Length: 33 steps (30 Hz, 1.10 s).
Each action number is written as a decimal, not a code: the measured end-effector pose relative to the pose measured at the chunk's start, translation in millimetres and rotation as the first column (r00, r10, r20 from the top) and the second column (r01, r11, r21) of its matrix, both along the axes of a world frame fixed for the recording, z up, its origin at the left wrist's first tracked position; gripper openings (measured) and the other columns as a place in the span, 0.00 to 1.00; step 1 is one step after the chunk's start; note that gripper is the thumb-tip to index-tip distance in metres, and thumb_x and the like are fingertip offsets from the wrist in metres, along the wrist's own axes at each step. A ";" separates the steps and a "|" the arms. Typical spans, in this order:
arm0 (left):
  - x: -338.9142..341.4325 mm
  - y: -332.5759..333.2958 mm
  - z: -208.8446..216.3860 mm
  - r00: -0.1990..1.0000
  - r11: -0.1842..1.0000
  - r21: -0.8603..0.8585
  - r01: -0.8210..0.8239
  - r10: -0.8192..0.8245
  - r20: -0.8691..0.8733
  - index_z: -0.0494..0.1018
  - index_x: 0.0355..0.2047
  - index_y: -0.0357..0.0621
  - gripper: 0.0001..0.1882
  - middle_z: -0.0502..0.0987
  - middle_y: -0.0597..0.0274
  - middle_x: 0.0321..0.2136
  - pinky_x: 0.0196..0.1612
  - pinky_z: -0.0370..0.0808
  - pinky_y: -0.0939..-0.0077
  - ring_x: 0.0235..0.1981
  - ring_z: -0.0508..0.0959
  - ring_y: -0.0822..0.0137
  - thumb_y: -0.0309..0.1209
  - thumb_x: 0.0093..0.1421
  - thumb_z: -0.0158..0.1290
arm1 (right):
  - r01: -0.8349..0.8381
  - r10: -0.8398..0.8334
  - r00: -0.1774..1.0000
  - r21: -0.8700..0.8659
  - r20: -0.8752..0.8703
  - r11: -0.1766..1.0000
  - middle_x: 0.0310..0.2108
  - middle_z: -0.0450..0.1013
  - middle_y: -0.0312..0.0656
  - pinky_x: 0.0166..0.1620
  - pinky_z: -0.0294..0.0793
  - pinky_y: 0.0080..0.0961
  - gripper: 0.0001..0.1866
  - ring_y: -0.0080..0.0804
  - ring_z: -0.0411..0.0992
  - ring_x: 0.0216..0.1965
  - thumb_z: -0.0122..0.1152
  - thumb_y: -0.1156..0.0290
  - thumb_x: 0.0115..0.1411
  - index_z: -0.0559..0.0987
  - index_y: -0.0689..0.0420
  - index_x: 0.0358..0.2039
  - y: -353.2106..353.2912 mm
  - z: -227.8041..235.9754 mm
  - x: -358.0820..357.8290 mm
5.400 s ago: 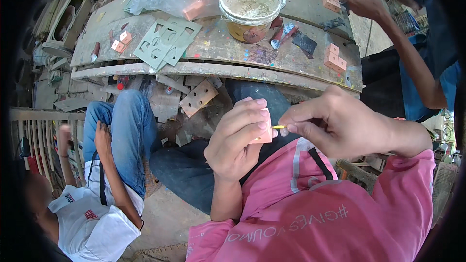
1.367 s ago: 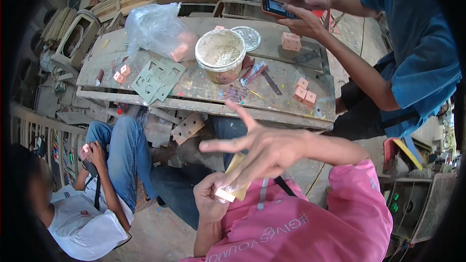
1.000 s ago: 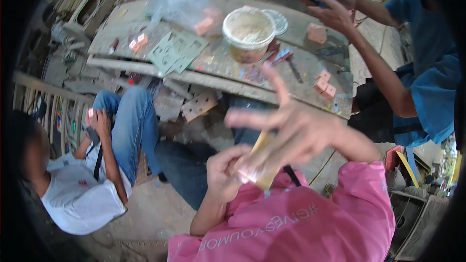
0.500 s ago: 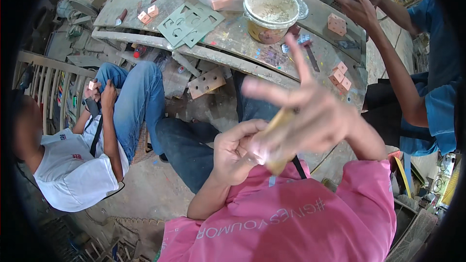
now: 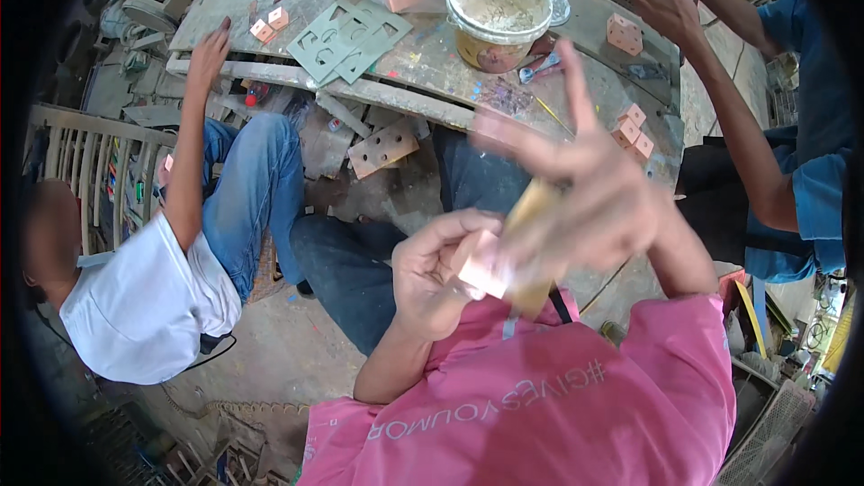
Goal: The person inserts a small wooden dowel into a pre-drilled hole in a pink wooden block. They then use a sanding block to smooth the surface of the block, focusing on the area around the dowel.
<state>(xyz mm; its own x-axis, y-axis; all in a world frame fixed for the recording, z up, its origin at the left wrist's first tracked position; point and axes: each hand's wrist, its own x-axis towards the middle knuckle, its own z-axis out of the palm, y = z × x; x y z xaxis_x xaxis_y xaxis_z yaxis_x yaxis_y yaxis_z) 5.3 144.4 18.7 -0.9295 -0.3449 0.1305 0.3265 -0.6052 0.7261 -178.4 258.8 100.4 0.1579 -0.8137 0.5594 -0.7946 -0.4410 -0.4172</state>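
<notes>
Pale-pink squared block (image 5: 484, 270): gripped in left hand (image 5: 427, 281), short of tabletop (image 5: 441, 108)'s near edge. Yellowish flat sheet (image 5: 535, 205): held in blurred right hand (image 5: 598, 200). Probable step, rubbing; next stroke wants steady grip.

A loose pink top (image 5: 540, 405) with short sleeves (image 5: 679, 333) is worn. A slanting row of pale capital lettering (image 5: 486, 400) is printed across it. A narrow black strap (image 5: 564, 306) and a light grey strip (image 5: 510, 326) are seen against it. The legs are covered by dark blue trousers (image 5: 351, 279). The left hand (image 5: 432, 274), right hand (image 5: 598, 207) and forearms (image 5: 389, 371) are left bare.
</notes>
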 end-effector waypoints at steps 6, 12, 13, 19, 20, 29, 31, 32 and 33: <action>2.9 -2.8 -3.0 0.998 1.000 -0.031 0.001 -0.003 -0.065 0.66 0.50 0.28 0.26 0.74 0.47 0.44 0.48 0.74 0.71 0.43 0.77 0.65 0.32 0.56 0.60 | 0.170 -0.160 0.979 0.075 -0.125 0.982 0.29 0.80 0.31 0.63 0.17 0.65 0.11 0.53 0.66 0.58 0.52 0.70 0.54 0.85 0.45 0.27 9.6 6.4 -5.3; -6.6 -8.0 -5.0 0.955 0.998 -0.044 0.035 -0.046 -0.293 0.65 0.50 0.32 0.25 0.72 0.42 0.44 0.50 0.74 0.63 0.46 0.74 0.59 0.22 0.52 0.59 | 0.404 -0.403 0.915 -0.051 0.029 0.913 0.35 0.80 0.38 0.64 0.22 0.63 0.09 0.69 0.59 0.59 0.55 0.69 0.55 0.84 0.48 0.32 24.9 -4.4 5.0; -5.8 -8.8 -4.6 0.965 0.999 -0.021 0.024 -0.029 -0.261 0.65 0.49 0.32 0.25 0.72 0.42 0.44 0.50 0.73 0.64 0.46 0.74 0.60 0.22 0.51 0.60 | 0.414 -0.408 0.908 -0.053 0.095 0.909 0.37 0.80 0.37 0.63 0.19 0.61 0.11 0.68 0.58 0.60 0.54 0.69 0.55 0.84 0.48 0.33 24.7 -10.8 7.3; -5.9 -9.0 -3.4 0.967 1.000 0.003 0.013 -0.012 -0.256 0.65 0.49 0.32 0.25 0.72 0.44 0.45 0.50 0.74 0.64 0.47 0.75 0.58 0.21 0.52 0.61 | 0.425 -0.388 0.865 -0.055 0.317 0.903 0.38 0.80 0.37 0.63 0.20 0.61 0.11 0.70 0.56 0.61 0.54 0.70 0.55 0.85 0.50 0.33 27.6 -27.0 28.5; -6.0 -9.0 -1.8 0.969 1.000 -0.008 0.010 -0.012 -0.246 0.65 0.49 0.31 0.25 0.72 0.45 0.45 0.50 0.74 0.64 0.48 0.75 0.58 0.21 0.52 0.60 | 0.437 -0.406 0.867 -0.049 0.287 0.898 0.37 0.80 0.38 0.63 0.24 0.63 0.07 0.72 0.56 0.60 0.57 0.69 0.54 0.84 0.49 0.30 28.0 -26.8 31.6; 4.2 -12.5 7.2 0.999 0.988 -0.149 0.047 -0.043 0.032 0.63 0.52 0.26 0.27 0.73 0.48 0.47 0.50 0.73 0.72 0.47 0.75 0.65 0.28 0.57 0.58 | 0.268 -0.269 0.963 -0.094 -0.001 0.959 0.40 0.79 0.27 0.61 0.19 0.71 0.05 0.45 0.57 0.65 0.67 0.66 0.45 0.84 0.38 0.23 10.8 -21.8 36.0; 2.7 -12.9 7.8 0.998 0.980 -0.190 0.054 -0.056 -0.004 0.63 0.52 0.26 0.26 0.73 0.48 0.47 0.51 0.73 0.72 0.48 0.75 0.65 0.28 0.57 0.57 | 0.194 -0.193 0.981 -0.083 0.022 0.977 0.39 0.79 0.20 0.61 0.19 0.70 0.04 0.46 0.57 0.65 0.65 0.66 0.47 0.84 0.38 0.24 8.8 -17.3 36.4; 3.8 -13.0 7.1 0.998 0.976 -0.208 0.063 -0.068 -0.018 0.63 0.52 0.26 0.26 0.73 0.48 0.47 0.51 0.73 0.72 0.48 0.75 0.65 0.28 0.57 0.57 | 0.156 -0.155 0.988 -0.077 0.026 0.985 0.38 0.79 0.17 0.61 0.18 0.70 0.04 0.47 0.56 0.65 0.65 0.66 0.48 0.84 0.38 0.24 7.1 -15.2 35.4; 4.9 -13.0 6.4 0.997 0.978 -0.199 0.068 -0.074 -0.024 0.63 0.52 0.26 0.26 0.73 0.47 0.47 0.51 0.72 0.72 0.48 0.75 0.65 0.28 0.58 0.57 | 0.196 -0.195 0.981 -0.056 0.015 0.979 0.38 0.79 0.17 0.61 0.18 0.70 0.04 0.47 0.57 0.65 0.64 0.66 0.49 0.84 0.38 0.24 10.5 -13.7 26.6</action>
